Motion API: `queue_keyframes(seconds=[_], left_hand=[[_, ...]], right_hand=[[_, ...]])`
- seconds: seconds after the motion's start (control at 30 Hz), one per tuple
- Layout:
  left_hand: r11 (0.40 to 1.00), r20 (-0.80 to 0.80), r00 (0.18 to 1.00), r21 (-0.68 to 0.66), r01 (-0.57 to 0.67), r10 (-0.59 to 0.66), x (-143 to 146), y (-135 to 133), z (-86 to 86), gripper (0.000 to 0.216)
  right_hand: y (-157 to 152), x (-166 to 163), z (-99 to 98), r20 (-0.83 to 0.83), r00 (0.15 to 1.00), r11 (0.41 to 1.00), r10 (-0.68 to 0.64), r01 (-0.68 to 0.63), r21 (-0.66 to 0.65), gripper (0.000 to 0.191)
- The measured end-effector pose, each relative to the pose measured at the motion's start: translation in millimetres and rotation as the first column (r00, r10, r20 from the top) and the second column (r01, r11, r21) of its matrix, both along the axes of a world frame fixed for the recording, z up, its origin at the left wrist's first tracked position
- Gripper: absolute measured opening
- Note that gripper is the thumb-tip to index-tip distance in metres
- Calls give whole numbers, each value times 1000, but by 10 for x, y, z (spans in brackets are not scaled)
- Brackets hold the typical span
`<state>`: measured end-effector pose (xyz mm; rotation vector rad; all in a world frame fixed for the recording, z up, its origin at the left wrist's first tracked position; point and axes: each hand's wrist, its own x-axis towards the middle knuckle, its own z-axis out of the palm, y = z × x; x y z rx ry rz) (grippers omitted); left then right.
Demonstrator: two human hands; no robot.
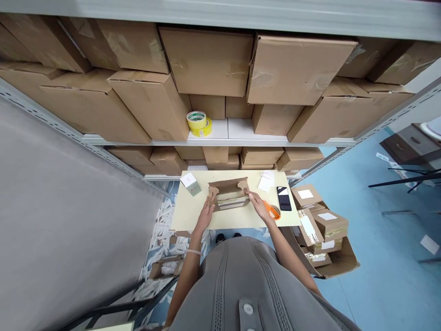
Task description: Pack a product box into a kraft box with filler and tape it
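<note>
An open cardboard box (228, 185) is on the pale yellow table (193, 222), its flaps partly folded at both ends. My left hand (207, 212) grips its left end, fingers closed on the cardboard. At the opposite end my right hand (257, 204) holds the right side the same way. Close to my right hand lies an orange tape dispenser (271, 210). Beside that is a black phone (284, 198), and behind it a few white paper pieces (266, 181). A small white and pale green box (190, 184) stands to the left of the cardboard box.
Metal shelving (241, 142) packed with cardboard boxes rises behind the table. Two yellow tape rolls (199, 123) rest on a shelf. To the right on the floor, a large open carton (347, 258) holds several labelled boxes. White paper scraps (164, 225) cover the floor at left.
</note>
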<state>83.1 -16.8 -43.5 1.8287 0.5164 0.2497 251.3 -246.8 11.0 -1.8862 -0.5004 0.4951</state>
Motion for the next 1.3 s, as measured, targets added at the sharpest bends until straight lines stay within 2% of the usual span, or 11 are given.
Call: queue_keyframes(seconds=[0.1,0.23,0.33,0.4,0.5,0.57,0.67,0.77,0.93,1.03,1.3], left_hand=[[988,-9,990,-62,-141,141,7,-9,-37,58],[937,-12,940,-77,-341,341,46,-65,6,46],[907,66,905,-78,-415,420,88,-112,66,44],[895,86,893,-112,-432,442,116,-124,91,56],[896,46,904,-164,-412,424,144,-102,94,77],[912,29,923,-168,-375,385,150,-71,91,82],[939,67,940,-108,-327,335,150,-30,111,84],[953,127,945,0,-303,301,152,-16,169,81],[964,145,967,137,-229,210,162,-55,254,61],[962,99,972,153,-225,212,170,-98,254,52],[970,105,977,138,-198,184,196,-154,173,55]], right_hand=[[26,31,-109,55,997,998,-46,48,-42,55],[116,23,-168,110,982,983,-151,161,-91,52],[152,-1,-163,129,975,974,-183,198,-110,54],[152,-1,-138,146,974,972,-172,192,-138,61],[169,53,-64,234,964,959,-125,178,-222,70],[220,122,6,299,953,952,-58,142,-270,73],[330,218,105,335,939,953,71,36,-302,74],[391,237,144,348,930,950,119,-5,-312,66],[335,108,26,321,944,950,77,28,-310,50],[309,15,-91,281,957,954,67,21,-300,52],[339,-137,-259,294,953,943,73,31,-332,61]])
